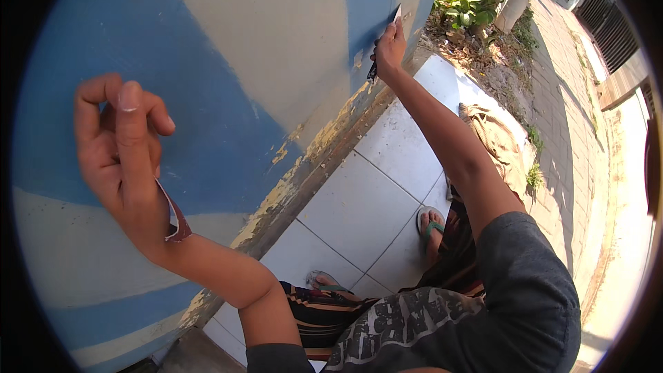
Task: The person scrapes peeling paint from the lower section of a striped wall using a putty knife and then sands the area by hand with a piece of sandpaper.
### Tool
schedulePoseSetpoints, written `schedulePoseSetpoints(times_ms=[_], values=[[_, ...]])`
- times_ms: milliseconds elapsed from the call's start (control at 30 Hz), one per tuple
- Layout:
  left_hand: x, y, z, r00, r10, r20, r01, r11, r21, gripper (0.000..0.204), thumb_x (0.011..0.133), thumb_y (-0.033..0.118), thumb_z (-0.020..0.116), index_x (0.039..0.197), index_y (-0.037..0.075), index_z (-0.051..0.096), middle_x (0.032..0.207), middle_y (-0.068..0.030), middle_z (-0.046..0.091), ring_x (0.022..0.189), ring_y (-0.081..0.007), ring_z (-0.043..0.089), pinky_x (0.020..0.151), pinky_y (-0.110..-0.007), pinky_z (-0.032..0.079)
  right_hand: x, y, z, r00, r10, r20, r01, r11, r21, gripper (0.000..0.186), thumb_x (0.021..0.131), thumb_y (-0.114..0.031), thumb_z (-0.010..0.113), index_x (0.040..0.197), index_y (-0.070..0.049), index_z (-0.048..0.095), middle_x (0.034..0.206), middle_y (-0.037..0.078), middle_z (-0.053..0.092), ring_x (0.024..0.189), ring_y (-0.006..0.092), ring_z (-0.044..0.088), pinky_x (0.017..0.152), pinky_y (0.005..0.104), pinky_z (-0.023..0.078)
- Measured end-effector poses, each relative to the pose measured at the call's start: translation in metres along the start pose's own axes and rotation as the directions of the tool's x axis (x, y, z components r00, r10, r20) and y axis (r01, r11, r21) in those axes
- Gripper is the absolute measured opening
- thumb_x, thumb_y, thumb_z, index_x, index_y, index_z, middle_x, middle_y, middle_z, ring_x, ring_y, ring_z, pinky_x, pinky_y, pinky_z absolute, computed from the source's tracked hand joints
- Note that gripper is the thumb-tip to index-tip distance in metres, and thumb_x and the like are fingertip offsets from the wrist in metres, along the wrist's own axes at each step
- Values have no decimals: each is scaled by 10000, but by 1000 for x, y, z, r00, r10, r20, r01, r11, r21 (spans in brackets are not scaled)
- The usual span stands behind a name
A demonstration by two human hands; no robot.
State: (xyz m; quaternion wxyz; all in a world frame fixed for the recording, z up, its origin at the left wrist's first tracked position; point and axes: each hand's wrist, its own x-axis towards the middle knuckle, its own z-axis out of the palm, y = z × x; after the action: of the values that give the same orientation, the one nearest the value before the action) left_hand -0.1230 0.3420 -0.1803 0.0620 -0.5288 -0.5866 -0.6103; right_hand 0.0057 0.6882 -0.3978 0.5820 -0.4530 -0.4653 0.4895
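Note:
My right hand [391,48] is closed round the dark handle of a knife [397,13], its pointed blade sticking up past my fingers against the painted wall [283,34]. To the left, my left hand [121,141] is raised in front of the wall's blue area, fingers curled and thumb upright. A folded dark red piece with a pale edge, which looks like sandpaper [179,226], juts out by that wrist. The curled fingers hide most of the grip. Along the wall's foot the paint [304,159] is chipped and flaking, showing yellowish patches.
White floor tiles [359,200] run along the wall, with my sandalled feet [431,224] on them. A beige cloth [494,141] lies at the tiles' right edge. Plants [466,10] grow at the far end, beside a paved path [556,103].

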Motion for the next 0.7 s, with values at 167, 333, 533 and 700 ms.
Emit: schedulePoseSetpoints(times_ms=[167, 333, 533, 700], values=[[-19, -30, 15, 988, 115, -107, -118, 993, -18, 81, 955, 97, 612, 971, 31, 568, 732, -20, 569, 616, -51, 506, 541, -173, 360, -115, 30, -26, 967, 135, 218, -132, 991, -29, 506, 1062, -311, 381, 1529, -121, 351, 667, -15, 394, 571, 64, 418, 471, 265, 385], [-17, -42, 27, 948, 218, -231, -186, 970, 154, 78, 942, 40, 601, 1006, 5, 575, 738, -37, 579, 618, -66, 521, 549, -185, 401, -164, 68, -30, 967, -15, 255, 36, 996, -80, 495, 1068, -311, 397, 1521, -113, 371, 695, -18, 410, 610, 68, 360, 563, 252, 351], [-26, -77, 3, 849, 495, -183, -425, 847, 321, 79, 942, 49, 558, 987, -12, 580, 737, -91, 612, 568, -92, 503, 493, -202, 384, -112, 44, -25, 977, -18, 210, 18, 1000, 3, 495, 1067, -280, 425, 1520, -90, 362, 663, -43, 365, 587, 46, 325, 528, 232, 311], [-22, -75, 7, 773, 569, -281, -446, 802, 396, 89, 944, 51, 536, 957, -28, 575, 652, -96, 598, 483, -84, 397, 486, -215, 346, -147, 61, -24, 971, -106, 212, 119, 992, -49, 502, 1062, -298, 430, 1516, -91, 373, 646, -29, 376, 586, 60, 327, 527, 260, 321]])
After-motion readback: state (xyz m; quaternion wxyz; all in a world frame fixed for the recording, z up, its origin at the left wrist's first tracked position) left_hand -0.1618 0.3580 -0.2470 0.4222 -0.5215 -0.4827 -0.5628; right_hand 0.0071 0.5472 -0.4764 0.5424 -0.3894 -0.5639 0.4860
